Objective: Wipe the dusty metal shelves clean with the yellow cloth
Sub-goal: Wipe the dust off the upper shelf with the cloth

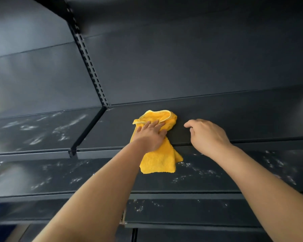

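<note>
At frame centre the left hand (151,135) presses flat, fingers straight, on the cloth (157,159), which lies on the shelf (234,119) and hangs over its front edge. Just right, the right hand (208,135) rests there, fingers loosely curled, holding nothing. Dust (73,122) streaks the shelf at left

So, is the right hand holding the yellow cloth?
No, the right hand is clear of the yellow cloth; the left hand presses it.
</note>
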`<action>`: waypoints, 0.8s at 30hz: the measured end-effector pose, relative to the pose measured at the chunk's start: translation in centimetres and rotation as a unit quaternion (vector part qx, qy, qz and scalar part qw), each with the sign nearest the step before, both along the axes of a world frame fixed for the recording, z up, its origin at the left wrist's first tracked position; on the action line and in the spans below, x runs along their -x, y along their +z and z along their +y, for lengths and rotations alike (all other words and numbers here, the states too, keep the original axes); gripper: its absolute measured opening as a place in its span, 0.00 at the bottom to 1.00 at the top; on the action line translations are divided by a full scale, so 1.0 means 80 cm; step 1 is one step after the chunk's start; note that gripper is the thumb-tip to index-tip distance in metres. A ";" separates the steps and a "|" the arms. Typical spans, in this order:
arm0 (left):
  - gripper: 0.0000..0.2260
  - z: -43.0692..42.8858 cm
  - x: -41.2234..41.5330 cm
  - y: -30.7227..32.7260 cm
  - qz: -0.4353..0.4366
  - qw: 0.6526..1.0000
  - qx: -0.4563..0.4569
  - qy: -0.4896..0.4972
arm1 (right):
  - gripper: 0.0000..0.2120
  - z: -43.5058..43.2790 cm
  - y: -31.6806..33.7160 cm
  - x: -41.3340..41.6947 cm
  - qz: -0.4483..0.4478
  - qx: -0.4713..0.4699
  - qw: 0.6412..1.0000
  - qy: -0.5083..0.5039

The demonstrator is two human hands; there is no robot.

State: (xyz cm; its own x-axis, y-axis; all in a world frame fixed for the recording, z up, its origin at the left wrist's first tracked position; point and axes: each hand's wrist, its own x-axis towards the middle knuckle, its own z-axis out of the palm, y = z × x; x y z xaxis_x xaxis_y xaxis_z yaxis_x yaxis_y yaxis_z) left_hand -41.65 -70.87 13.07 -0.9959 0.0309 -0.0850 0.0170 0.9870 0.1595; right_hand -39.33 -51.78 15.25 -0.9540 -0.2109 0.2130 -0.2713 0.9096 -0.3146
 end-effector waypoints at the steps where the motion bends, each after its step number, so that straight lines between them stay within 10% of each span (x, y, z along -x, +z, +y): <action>1: 0.24 -0.018 -0.003 0.000 -0.004 1.000 0.001 0.012 | 0.20 -0.017 0.001 0.000 -0.001 0.000 1.000 0.010; 13: 0.27 -0.206 0.009 0.004 -0.025 0.998 -0.009 0.057 | 0.21 -0.226 0.010 -0.001 -0.007 0.006 0.997 0.072; 18: 0.18 -0.274 0.006 0.032 0.077 0.959 -0.257 0.096 | 0.20 -0.316 0.005 0.008 -0.016 -0.013 0.993 0.120; 24: 0.11 -0.375 0.002 0.050 0.130 0.981 -0.083 0.115 | 0.35 -0.406 -0.017 0.024 -0.125 -0.175 0.967 0.138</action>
